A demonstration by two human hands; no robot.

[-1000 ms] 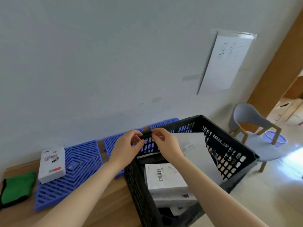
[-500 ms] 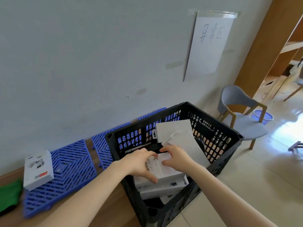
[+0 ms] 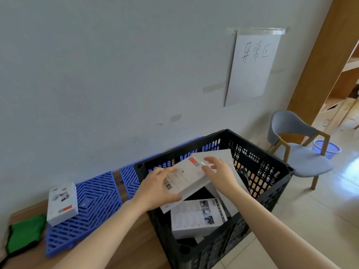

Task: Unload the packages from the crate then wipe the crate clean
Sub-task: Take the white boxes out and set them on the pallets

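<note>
The left hand (image 3: 158, 188) has its fingers curled round the near, barcoded end of a white box (image 3: 189, 176), thumb laid across its top. The right hand (image 3: 220, 171) lies on the far end with fingers spread and nearly straight; whether its thumb hooks under the edge is hidden. The box is tilted between them, at about rim height of the black crate (image 3: 258, 149), so the step in hand looks like lifting one package out. Just beneath the fingers lies another printed box (image 3: 196, 216), and beyond the right fingertips a large flat white package (image 3: 221, 155) leans, so unloading seems far from done. The next move probably calls for clearing the rim, then carrying the box left of the left hand to the blue mats (image 3: 93, 202), where one small box (image 3: 62, 202) already sits. Further left lies a green cloth (image 3: 25, 232), partly cut off. The crate's floor and its dark contents cannot be made out.
</note>
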